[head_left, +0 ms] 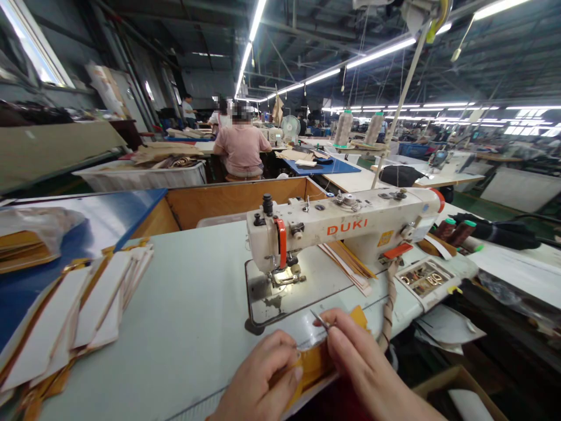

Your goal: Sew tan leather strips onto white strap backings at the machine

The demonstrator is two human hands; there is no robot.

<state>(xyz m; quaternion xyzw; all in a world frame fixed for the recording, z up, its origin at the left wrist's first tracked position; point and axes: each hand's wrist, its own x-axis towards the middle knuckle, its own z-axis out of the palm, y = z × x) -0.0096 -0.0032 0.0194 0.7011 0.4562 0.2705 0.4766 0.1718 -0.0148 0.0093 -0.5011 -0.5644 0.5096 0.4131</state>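
Observation:
My left hand [263, 377] pinches a mustard-yellow strip of material [314, 367] at the table's front edge, thumb and fingers closed over its end. In my right hand [357, 354] is a small pointed metal tool [321, 320], held between thumb and forefinger; its tip points up and left, and the rest is hidden in the fingers. Just beyond both hands stands a white sewing machine [346, 225] with a lit needle area [287, 279]. A small yellow piece [359, 317] shows behind my right hand.
Stacked white-and-yellow strips [83, 310] lie on the left of the table [188, 292]. More strips [348, 266] rest under the machine arm. A tray of metal parts [427, 276] is at right, near thread spools [456, 231]. A person in pink [243, 146] sits ahead.

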